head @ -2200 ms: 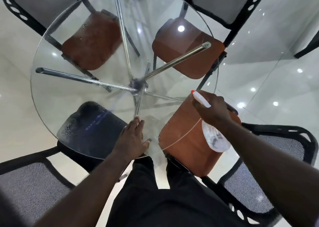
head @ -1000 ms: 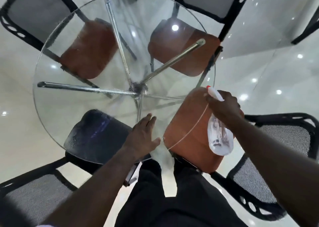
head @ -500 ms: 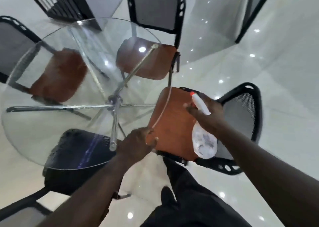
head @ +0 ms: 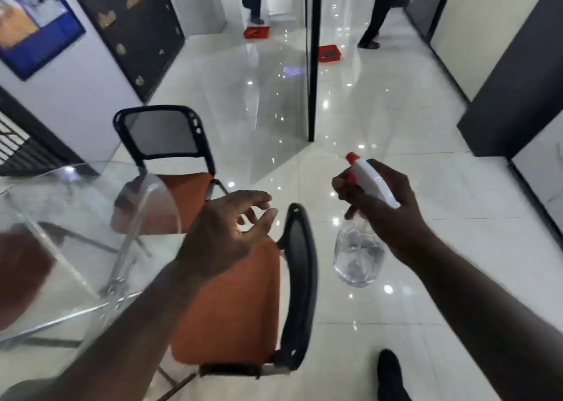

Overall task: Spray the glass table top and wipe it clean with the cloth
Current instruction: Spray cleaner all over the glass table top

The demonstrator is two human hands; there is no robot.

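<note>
1. The round clear glass table top sits at 9 o'clock in the view.
2. The left hand hangs in the middle of the view, over the orange chair with a black back. Its fingers are loose and spread, and it holds nothing.
3. The right hand is at 3 o'clock. Its fingers wrap round the clear plastic spray bottle with a white head and red tip.
4. The bottle is out over the shiny white floor, well apart from the glass. Its tip points to 11 o'clock.
5. The cloth is not in view.
6. A squeeze now would likely wet the floor or the chair, not the table. A wet shiny floor can make feet slip.
7. With no cloth close by, spray on the glass may dry and leave marks.
</note>
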